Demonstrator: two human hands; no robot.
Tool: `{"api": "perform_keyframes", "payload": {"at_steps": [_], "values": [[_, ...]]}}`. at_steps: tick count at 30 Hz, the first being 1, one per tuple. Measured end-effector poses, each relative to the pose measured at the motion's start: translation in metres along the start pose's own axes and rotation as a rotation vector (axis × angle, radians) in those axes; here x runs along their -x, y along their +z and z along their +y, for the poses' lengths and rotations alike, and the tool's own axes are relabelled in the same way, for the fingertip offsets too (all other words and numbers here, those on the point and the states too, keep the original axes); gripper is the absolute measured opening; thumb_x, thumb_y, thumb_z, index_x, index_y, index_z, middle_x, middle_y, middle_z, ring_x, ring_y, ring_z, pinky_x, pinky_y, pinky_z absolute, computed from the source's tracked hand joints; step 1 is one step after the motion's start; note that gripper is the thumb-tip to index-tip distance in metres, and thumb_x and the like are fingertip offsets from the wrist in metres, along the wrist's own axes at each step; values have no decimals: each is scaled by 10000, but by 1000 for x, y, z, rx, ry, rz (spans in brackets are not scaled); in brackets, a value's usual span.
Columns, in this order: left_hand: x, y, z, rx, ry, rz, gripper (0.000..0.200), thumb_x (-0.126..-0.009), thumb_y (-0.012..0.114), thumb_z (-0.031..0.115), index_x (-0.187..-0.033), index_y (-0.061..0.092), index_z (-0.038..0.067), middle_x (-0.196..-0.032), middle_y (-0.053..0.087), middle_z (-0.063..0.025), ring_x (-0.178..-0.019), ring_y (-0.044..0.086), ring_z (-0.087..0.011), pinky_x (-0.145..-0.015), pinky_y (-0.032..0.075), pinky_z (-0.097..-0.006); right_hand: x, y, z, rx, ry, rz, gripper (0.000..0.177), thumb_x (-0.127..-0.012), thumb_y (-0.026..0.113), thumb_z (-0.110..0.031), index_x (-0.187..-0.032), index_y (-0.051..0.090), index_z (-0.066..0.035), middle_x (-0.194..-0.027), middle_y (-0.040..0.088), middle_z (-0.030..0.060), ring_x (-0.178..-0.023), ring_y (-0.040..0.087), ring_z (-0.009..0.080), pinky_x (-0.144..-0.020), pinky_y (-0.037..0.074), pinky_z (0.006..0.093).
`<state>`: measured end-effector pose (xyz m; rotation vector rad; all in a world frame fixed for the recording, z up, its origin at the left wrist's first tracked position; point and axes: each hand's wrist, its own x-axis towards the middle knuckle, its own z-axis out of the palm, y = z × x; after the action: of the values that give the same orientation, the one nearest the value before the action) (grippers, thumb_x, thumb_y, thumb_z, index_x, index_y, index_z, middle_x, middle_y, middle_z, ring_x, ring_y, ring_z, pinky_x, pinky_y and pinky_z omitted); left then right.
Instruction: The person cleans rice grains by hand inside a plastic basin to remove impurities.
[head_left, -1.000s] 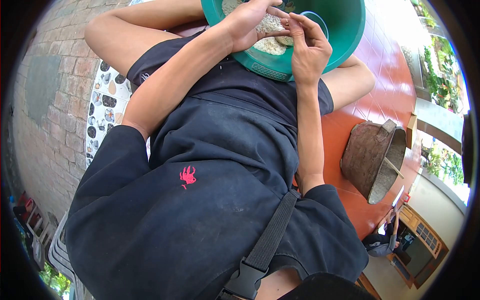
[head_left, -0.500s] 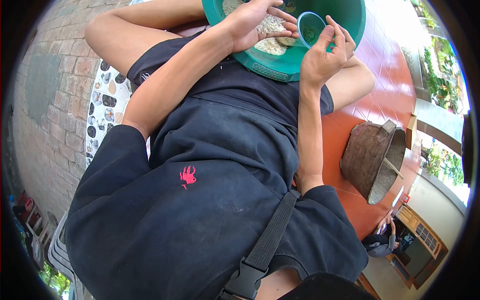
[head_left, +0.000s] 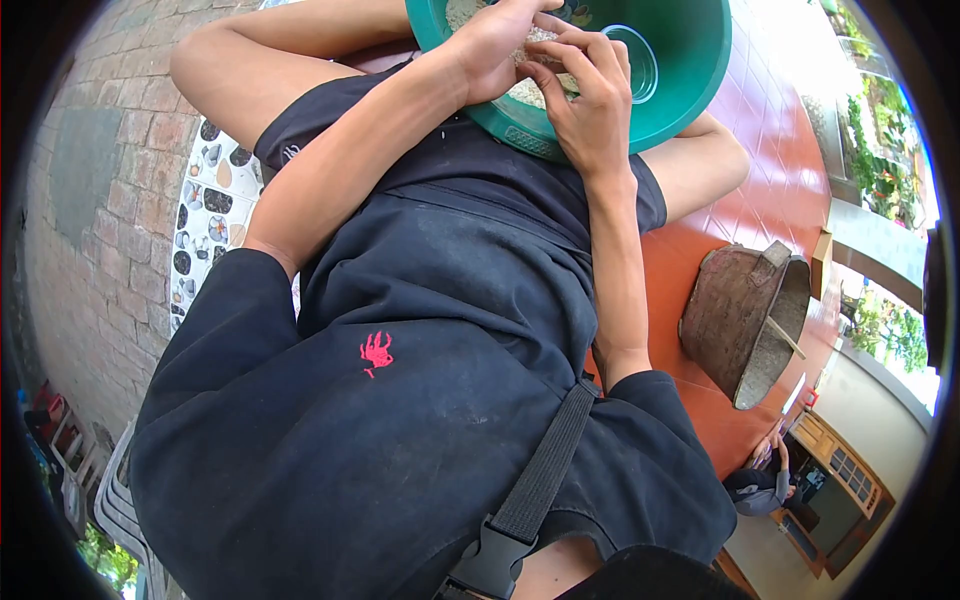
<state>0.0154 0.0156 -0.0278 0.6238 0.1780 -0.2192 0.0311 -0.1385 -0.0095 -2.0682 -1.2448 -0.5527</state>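
Hands meet at the basin's (head_left: 560, 145) near rim
Left hand (head_left: 495, 45) cups grain (head_left: 522, 95); right hand (head_left: 590, 105) touches it from the right, fingers curled, pinch unclear.

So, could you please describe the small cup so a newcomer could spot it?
Find the big green basin on the person's lap. Inside it, just beyond the right hand, sits a small clear cup; its blue rim sets it apart from the whitish grain beside it.

A green plastic basin (head_left: 690, 80), resting on the lap, holds whitish grain (head_left: 518, 95).
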Motion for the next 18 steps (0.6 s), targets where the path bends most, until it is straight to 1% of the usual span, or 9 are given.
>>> {"api": "perform_keyframes", "payload": {"at_steps": [4, 8, 10, 12, 16, 18], "values": [[0, 1, -2, -40, 21, 42, 415, -1106, 374, 309, -1005, 654, 20, -892, 686, -82, -795, 655, -181, -699, 524, -302, 1, 2, 0, -8, 29, -6, 176, -801, 820, -66, -974, 787, -66, -1019, 682, 57, -931, 594, 256, -821, 496, 372], [-4, -9, -4, -70, 4, -29, 412, -1102, 386, 319, -1046, 644, 3, -907, 689, -96, -817, 656, -190, -704, 519, -298, 2, 2, 2, -18, 41, -17, 154, -813, 817, -74, -962, 783, -58, -998, 683, 59, -927, 596, 257, -814, 494, 371], [0, -1, -1, -60, 4, -61, 412, -1100, 390, 322, -1061, 640, -3, -919, 690, -104, -829, 656, -193, -714, 518, -297, 2, 3, 2, -20, 40, -16, 143, -815, 817, -74, -952, 779, -56, -991, 683, 60, -922, 597, 258, -816, 492, 372], [3, 9, 0, -72, -10, 93, 415, -1098, 394, 323, -1090, 636, -13, -950, 693, -116, -842, 656, -199, -740, 518, -304, 1, 3, 1, -23, 38, -15, 133, -818, 816, -74, -943, 774, -53, -984, 684, 61, -917, 598, 260, -818, 490, 372], [4, 8, 1, -95, -3, 81, 419, -1098, 394, 324, -1103, 638, -17, -969, 694, -121, -859, 655, -199, -775, 523, -322, 0, 4, 3, -46, 19, 16, 118, -838, 795, -40, -944, 742, -43, -990, 692, 64, -885, 609, 243, -768, 507, 359], [4, 9, 1, -95, -9, 111, 422, -1098, 391, 323, -1107, 638, -19, -968, 693, -113, -866, 652, -197, -787, 526, -332, 1, 4, 3, -76, 18, 34, 117, -848, 785, -25, -949, 728, -38, -986, 695, 66, -871, 614, 235, -747, 514, 352]]}}
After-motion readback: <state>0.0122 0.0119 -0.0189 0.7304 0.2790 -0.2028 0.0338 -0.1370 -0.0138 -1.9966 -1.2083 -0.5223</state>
